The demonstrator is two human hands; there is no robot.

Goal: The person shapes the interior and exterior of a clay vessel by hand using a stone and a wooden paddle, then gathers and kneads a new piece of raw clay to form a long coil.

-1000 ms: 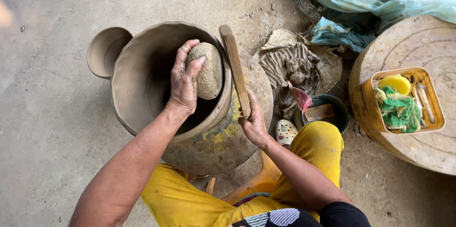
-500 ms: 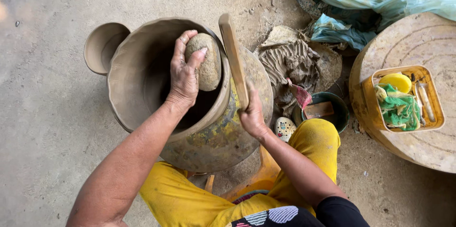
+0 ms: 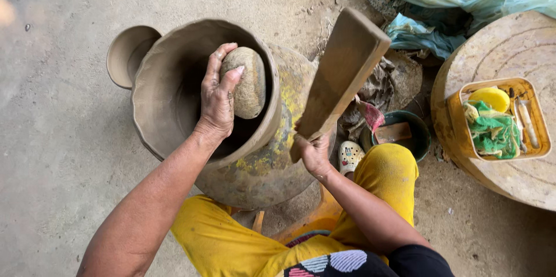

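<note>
Fingers of left hand curl tight round a rounded grey-brown stone, thumb on its near side, pressing it vs. the inner wall of a large unfired grey clay pot, just under the rim on the pot's right side. Pot sits on a worn round stand w/ yellow paint patches, on the concrete floor. Right hand is closed fully round the narrow handle of a flat brown wooden paddle; paddle is raised and tilted up-right, apart from pot's outer wall. Small clay bowl shape joins pot's far-left rim. Orange plastic tray w/ green cloth rests on a round wooden block at right.
</note>
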